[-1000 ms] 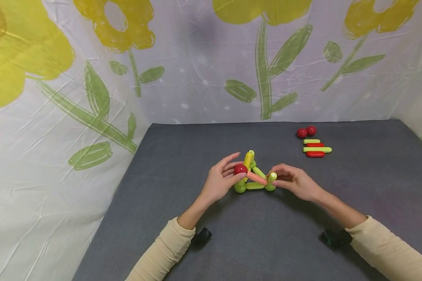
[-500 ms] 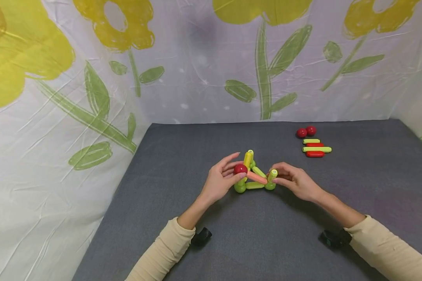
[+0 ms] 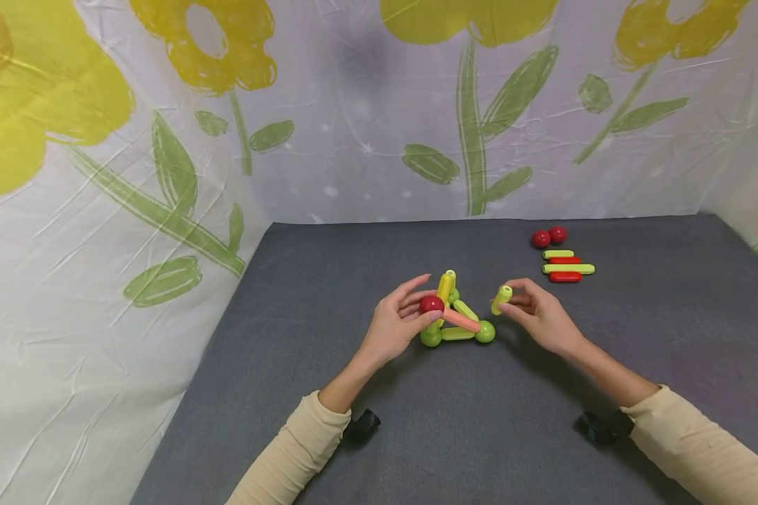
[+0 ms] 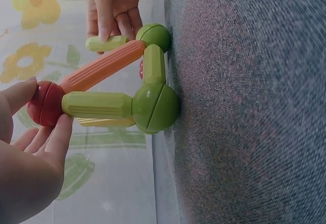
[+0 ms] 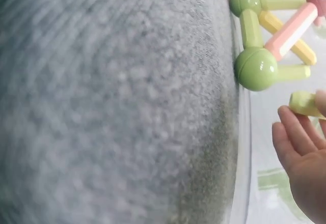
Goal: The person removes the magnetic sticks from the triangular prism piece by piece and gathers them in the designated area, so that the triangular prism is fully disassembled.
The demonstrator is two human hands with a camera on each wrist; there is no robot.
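Note:
My left hand (image 3: 393, 324) pinches a red ball (image 3: 432, 304) between thumb and fingers, at the top of a frame of magnetic rods and balls on the table. Under that ball, a green rod (image 4: 97, 105) joins it to a green ball (image 4: 156, 108) at the base. A salmon rod (image 3: 462, 320) slopes from the red ball to the near right green ball (image 3: 485, 332). To the right of that ball, apart from it, my right hand (image 3: 543, 319) holds a short light green rod (image 3: 501, 300) in its fingertips. A yellow rod (image 3: 445, 286) slants up at the frame's back.
Two loose red balls (image 3: 541, 239) lie at the back right of the grey table (image 3: 328, 280). Just in front of them, green rods (image 3: 568, 268) and red rods (image 3: 565, 277) lie side by side. A flower-printed cloth (image 3: 354, 140) hangs behind the table.
The light green rod has come off the near right green ball and moved right and up in my right hand. My left hand stays on the red ball.

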